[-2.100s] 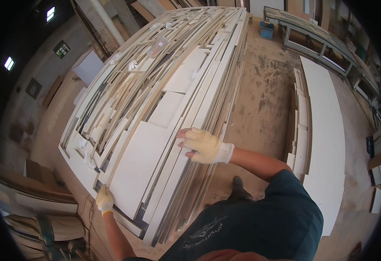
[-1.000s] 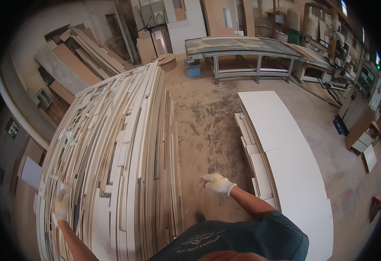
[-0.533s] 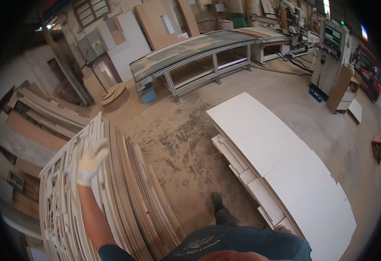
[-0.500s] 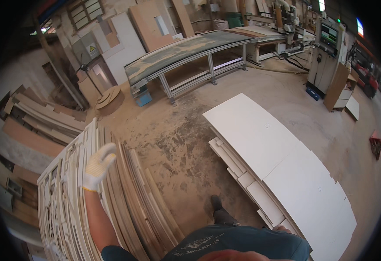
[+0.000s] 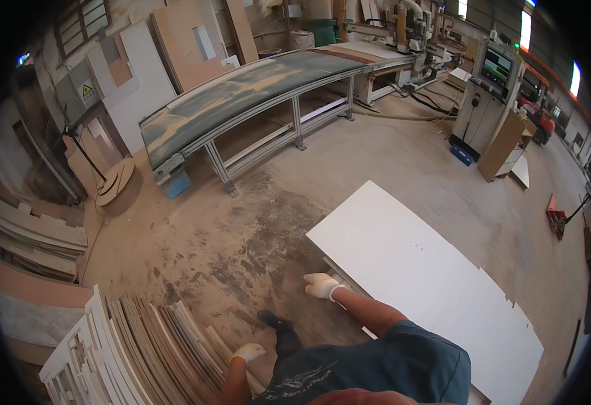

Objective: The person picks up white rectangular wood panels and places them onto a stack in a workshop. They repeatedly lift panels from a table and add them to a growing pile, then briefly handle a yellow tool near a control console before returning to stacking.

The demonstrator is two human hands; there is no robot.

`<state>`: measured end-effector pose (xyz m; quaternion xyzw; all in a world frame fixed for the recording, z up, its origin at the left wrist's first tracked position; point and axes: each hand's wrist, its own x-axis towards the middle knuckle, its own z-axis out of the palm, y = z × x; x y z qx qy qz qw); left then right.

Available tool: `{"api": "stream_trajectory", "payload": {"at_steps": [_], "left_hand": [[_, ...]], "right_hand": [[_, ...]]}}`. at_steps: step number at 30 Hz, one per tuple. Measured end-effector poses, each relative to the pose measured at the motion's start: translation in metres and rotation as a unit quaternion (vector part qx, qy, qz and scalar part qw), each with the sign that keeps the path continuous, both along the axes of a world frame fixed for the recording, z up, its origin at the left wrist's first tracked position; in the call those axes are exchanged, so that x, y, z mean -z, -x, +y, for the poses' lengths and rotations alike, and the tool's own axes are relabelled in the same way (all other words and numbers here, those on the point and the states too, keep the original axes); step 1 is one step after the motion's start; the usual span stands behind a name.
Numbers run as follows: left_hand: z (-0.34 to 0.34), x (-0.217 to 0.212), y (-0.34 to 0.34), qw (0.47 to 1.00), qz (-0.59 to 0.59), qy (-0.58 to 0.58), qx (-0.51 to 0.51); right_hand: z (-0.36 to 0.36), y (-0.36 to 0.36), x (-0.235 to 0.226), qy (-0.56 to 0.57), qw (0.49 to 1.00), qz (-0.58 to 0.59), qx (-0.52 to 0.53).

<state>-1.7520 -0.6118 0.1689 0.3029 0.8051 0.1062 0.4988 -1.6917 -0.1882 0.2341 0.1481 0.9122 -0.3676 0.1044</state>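
Obs. 1: The person stands on a dusty concrete floor (image 5: 241, 229) strewn with sawdust, between two stacks of board.

Obs. 2: Left hand (image 5: 249, 352), in a pale knitted work glove, rests on the near edge of a leaning stack of thin wooden and white-faced panels set on edge (image 5: 140, 351). The stack fills the lower left corner of the view. The fingers are curled loosely over one panel edge; whether they actually grip it cannot be told at this size.

Obs. 3: Right hand (image 5: 322, 285), also gloved, is held out in front of the body, just beside the near corner of a large flat white rectangular board (image 5: 424, 283). That board lies on top of a low pile of similar white sheets on the floor, to the person's right. The fingers are bent inward in a loose fist. Nothing is seen in them, and contact with the board's corner cannot be confirmed.

Obs. 4: A dark shoe (image 5: 272, 320) shows on the floor between the two hands.

Obs. 5: Surroundings. A long grey metal-framed conveyor table with a worn dark top (image 5: 262, 88) runs across the far side of the floor. A grey machine cabinet with a screen (image 5: 488, 88) stands at the upper right. Brown sheets lean against the far wall (image 5: 187, 40), and further stacked boards (image 5: 32, 233) lie at the left.
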Motion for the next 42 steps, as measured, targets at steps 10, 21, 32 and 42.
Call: {"api": "stream_trajectory", "payload": {"at_steps": [10, 21, 32, 42], "left_hand": [[0.042, 0.013, 0.35, 0.998, 0.054, -0.014, 0.033], [-0.027, -0.027, 0.712, 0.926, 0.115, -0.099, -0.347], [-0.265, 0.052, 0.674, 0.58, -0.128, 0.018, -0.804], [-0.418, 0.077, 0.95, 0.482, -0.198, 0.055, -0.851]], "right_hand": [[0.022, 0.2, 0.069, 0.006, 0.954, -0.275, -0.118], [0.059, 0.447, 0.143, -0.115, 0.889, -0.401, -0.19], [-0.071, 1.194, 0.071, -0.295, 0.894, 0.06, -0.332], [-0.209, 1.33, -0.019, -0.254, 0.964, 0.001, -0.083]]}}
